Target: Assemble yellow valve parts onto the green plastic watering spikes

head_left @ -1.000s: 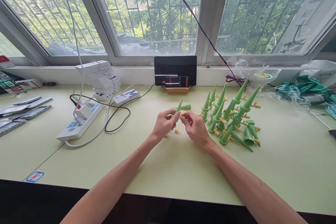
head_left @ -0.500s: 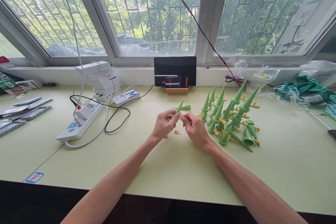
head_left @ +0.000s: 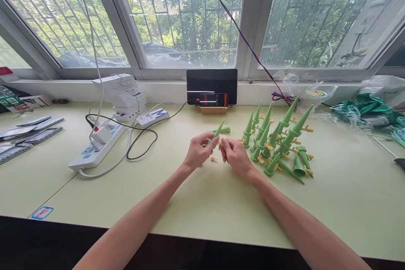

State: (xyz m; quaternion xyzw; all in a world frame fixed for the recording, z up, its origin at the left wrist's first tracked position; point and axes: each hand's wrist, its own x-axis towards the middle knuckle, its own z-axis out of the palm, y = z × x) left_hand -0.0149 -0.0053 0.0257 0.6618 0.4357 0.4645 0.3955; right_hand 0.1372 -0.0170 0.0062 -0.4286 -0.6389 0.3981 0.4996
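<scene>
My left hand (head_left: 200, 150) is closed around a green plastic plant watering spike (head_left: 219, 129), its point tilted up and to the right. Close beside it, my right hand (head_left: 233, 152) pinches a small yellow valve (head_left: 220, 143) against the spike's side; the fingers partly hide the joint. Just behind the hands another green spike (head_left: 225, 129) lies on its side. A loose yellow valve (head_left: 214, 158) rests on the table below the fingers. To the right stand several green spikes (head_left: 262, 145) with yellow valves, and a few lie tipped over (head_left: 299, 165).
A phone (head_left: 213, 100) leans on a black screen (head_left: 211, 80) at the back. Left are a power strip (head_left: 98, 145) with cables, a white box (head_left: 152, 117) and stacked white boxes (head_left: 122, 93). Green plastic wrapping (head_left: 368, 107) lies far right, phone-like panels (head_left: 34, 133) far left.
The spike in my left hand has tipped slightly further right. My right fingers have shifted a little at the yellow valve, and the view has moved slightly.
</scene>
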